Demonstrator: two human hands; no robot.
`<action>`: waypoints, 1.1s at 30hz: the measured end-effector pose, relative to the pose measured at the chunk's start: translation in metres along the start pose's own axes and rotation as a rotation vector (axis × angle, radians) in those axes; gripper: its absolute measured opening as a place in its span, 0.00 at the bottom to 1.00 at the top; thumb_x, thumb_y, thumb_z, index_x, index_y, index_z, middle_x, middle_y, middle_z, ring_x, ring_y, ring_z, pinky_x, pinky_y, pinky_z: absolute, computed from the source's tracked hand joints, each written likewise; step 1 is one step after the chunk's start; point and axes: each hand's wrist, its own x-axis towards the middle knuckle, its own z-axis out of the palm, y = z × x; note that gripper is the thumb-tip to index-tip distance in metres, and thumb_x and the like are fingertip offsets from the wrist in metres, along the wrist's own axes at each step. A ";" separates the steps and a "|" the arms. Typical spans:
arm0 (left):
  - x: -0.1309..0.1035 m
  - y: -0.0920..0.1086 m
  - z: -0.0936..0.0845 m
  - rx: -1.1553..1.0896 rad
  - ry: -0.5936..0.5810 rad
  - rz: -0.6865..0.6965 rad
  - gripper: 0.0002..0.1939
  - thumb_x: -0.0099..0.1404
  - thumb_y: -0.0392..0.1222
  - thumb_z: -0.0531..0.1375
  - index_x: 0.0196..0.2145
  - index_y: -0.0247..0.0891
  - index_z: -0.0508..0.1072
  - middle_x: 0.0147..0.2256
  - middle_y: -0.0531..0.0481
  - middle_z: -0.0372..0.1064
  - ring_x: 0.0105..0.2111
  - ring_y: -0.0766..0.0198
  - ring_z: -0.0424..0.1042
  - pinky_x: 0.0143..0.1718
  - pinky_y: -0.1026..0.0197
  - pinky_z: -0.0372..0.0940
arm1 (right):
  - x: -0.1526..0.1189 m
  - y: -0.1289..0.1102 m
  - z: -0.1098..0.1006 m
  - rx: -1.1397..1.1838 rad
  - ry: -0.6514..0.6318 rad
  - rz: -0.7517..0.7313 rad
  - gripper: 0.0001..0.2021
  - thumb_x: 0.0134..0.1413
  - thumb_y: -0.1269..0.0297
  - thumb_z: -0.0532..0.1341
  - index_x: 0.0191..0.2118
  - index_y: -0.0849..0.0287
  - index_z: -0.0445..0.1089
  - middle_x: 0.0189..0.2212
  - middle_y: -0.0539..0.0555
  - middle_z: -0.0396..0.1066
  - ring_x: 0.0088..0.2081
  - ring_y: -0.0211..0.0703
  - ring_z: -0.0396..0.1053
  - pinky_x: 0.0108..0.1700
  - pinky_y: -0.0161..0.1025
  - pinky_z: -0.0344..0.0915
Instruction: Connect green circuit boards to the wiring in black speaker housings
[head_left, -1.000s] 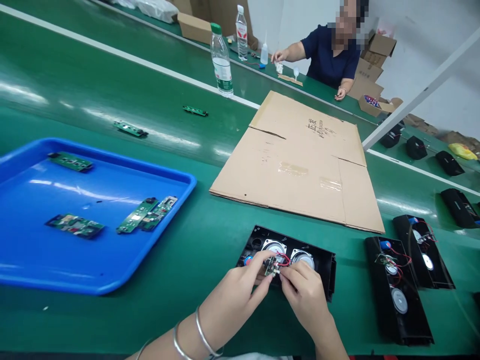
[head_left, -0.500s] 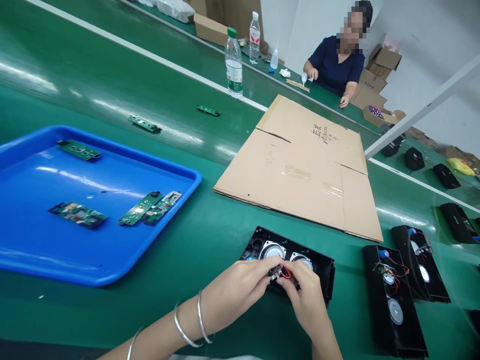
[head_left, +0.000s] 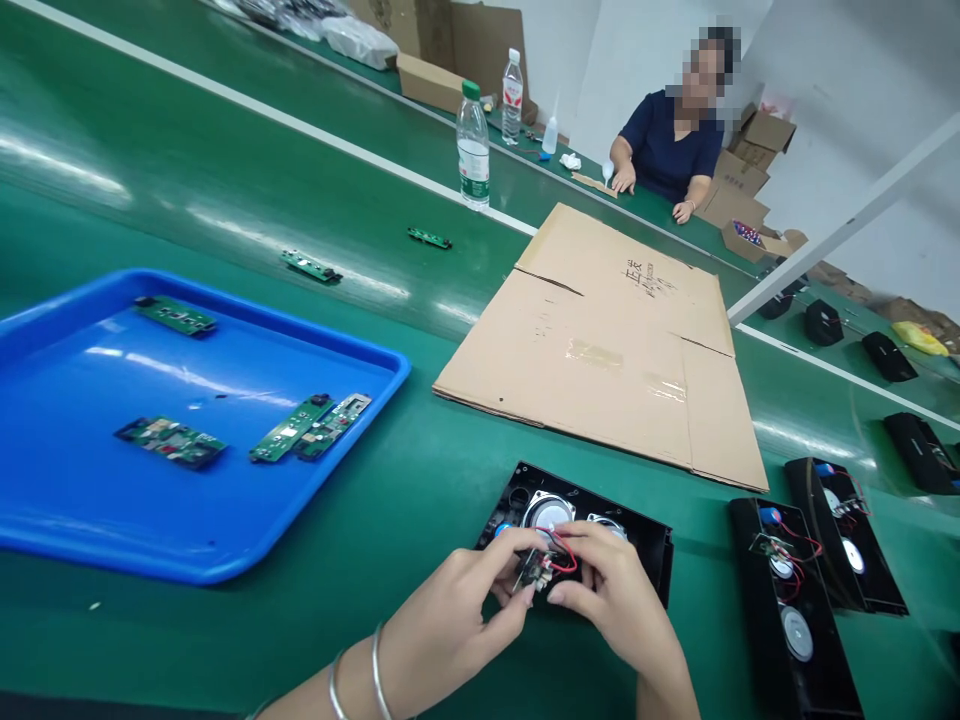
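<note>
Left hand (head_left: 474,598): pinching circuit board (head_left: 534,569) (over black casing (head_left: 649,537))
Right hand (head_left: 621,592): thumb, fingers parted — at red wires (head_left: 568,562)
Tray rim (head_left: 386,374): hands' ten o'clock — worktop (head_left: 390,500) between

With the nearest speaker housing (head_left: 649,545) as the clock's centre, the left hand (head_left: 465,610) lies toward eight and the right hand (head_left: 622,590) between four and five, a circuit board (head_left: 537,569) between them. The tray (head_left: 217,510) sits between nine and ten; in it, one loose board (head_left: 176,316) lies near its twelve, an overlapping pair (head_left: 291,428) toward its three. Two stray boards (head_left: 311,267) rest beyond the tray, toward eleven. A cardboard sheet (head_left: 600,320) lies at twelve, a co-worker (head_left: 667,150) past it. Two further housings (head_left: 765,590) lie toward three.
</note>
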 end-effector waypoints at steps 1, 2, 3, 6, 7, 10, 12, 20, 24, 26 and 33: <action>-0.002 0.001 0.000 -0.046 0.016 -0.034 0.10 0.59 0.38 0.50 0.38 0.44 0.66 0.24 0.57 0.72 0.24 0.65 0.73 0.28 0.67 0.66 | 0.001 0.000 -0.001 0.023 -0.037 0.005 0.11 0.48 0.63 0.65 0.41 0.53 0.72 0.44 0.54 0.67 0.22 0.32 0.62 0.23 0.31 0.64; -0.003 0.002 0.000 -0.095 0.027 -0.066 0.08 0.58 0.39 0.50 0.37 0.44 0.65 0.24 0.57 0.73 0.25 0.65 0.73 0.28 0.68 0.67 | 0.002 0.001 -0.001 0.050 -0.044 0.013 0.11 0.48 0.63 0.65 0.40 0.54 0.72 0.43 0.54 0.67 0.23 0.32 0.62 0.24 0.31 0.64; -0.004 0.002 0.001 -0.141 0.036 -0.099 0.07 0.58 0.39 0.51 0.36 0.44 0.65 0.24 0.57 0.73 0.25 0.64 0.74 0.28 0.68 0.67 | 0.002 0.003 -0.001 0.084 -0.018 0.027 0.09 0.48 0.63 0.65 0.38 0.55 0.72 0.42 0.54 0.67 0.24 0.33 0.63 0.24 0.31 0.64; -0.005 0.002 0.002 -0.235 0.075 -0.198 0.07 0.58 0.40 0.53 0.37 0.44 0.63 0.24 0.56 0.75 0.27 0.62 0.76 0.30 0.66 0.69 | -0.003 0.012 -0.001 0.247 0.185 0.135 0.07 0.51 0.61 0.62 0.32 0.59 0.69 0.34 0.53 0.68 0.23 0.32 0.63 0.23 0.30 0.63; -0.004 0.002 0.002 -0.251 0.089 -0.225 0.08 0.58 0.41 0.53 0.37 0.43 0.63 0.24 0.55 0.75 0.28 0.61 0.76 0.30 0.65 0.69 | -0.006 0.015 -0.001 0.307 0.262 0.181 0.08 0.52 0.60 0.61 0.31 0.59 0.67 0.30 0.52 0.67 0.22 0.32 0.63 0.21 0.29 0.62; 0.000 0.001 0.002 -0.261 0.093 -0.268 0.09 0.59 0.44 0.52 0.38 0.42 0.61 0.26 0.52 0.76 0.30 0.58 0.77 0.33 0.62 0.70 | -0.016 0.024 -0.002 0.419 0.433 0.254 0.10 0.52 0.58 0.61 0.33 0.60 0.66 0.24 0.50 0.67 0.20 0.33 0.63 0.17 0.28 0.59; 0.005 0.001 0.002 -0.226 0.053 -0.268 0.11 0.60 0.45 0.51 0.40 0.42 0.61 0.26 0.51 0.75 0.32 0.57 0.77 0.33 0.60 0.71 | -0.021 0.026 -0.002 0.411 0.476 0.215 0.09 0.52 0.59 0.61 0.34 0.60 0.69 0.26 0.52 0.69 0.21 0.34 0.65 0.17 0.28 0.60; 0.016 0.001 0.013 -0.078 -0.037 -0.166 0.13 0.62 0.44 0.48 0.45 0.42 0.61 0.25 0.52 0.74 0.29 0.57 0.76 0.31 0.60 0.70 | -0.021 0.010 0.008 0.007 0.390 -0.066 0.08 0.57 0.67 0.57 0.32 0.56 0.74 0.27 0.53 0.70 0.28 0.39 0.68 0.27 0.34 0.67; 0.018 0.002 0.014 -0.103 -0.050 -0.165 0.13 0.62 0.43 0.49 0.45 0.42 0.62 0.27 0.52 0.75 0.31 0.57 0.76 0.33 0.60 0.70 | -0.017 0.008 0.014 -0.223 0.394 -0.186 0.10 0.60 0.69 0.53 0.34 0.58 0.72 0.27 0.54 0.69 0.29 0.39 0.67 0.29 0.36 0.66; 0.019 0.004 0.013 -0.109 -0.042 -0.161 0.13 0.62 0.43 0.49 0.45 0.42 0.62 0.27 0.53 0.75 0.31 0.58 0.76 0.34 0.61 0.70 | -0.016 0.009 0.014 -0.304 0.365 -0.223 0.11 0.61 0.70 0.51 0.35 0.58 0.71 0.28 0.54 0.69 0.30 0.39 0.67 0.30 0.36 0.65; 0.022 0.010 0.013 -0.134 -0.036 -0.189 0.13 0.62 0.43 0.49 0.44 0.42 0.61 0.30 0.51 0.75 0.30 0.59 0.76 0.34 0.60 0.70 | -0.015 0.010 0.013 -0.563 0.413 -0.358 0.10 0.61 0.75 0.50 0.38 0.62 0.69 0.28 0.55 0.68 0.29 0.39 0.65 0.29 0.36 0.64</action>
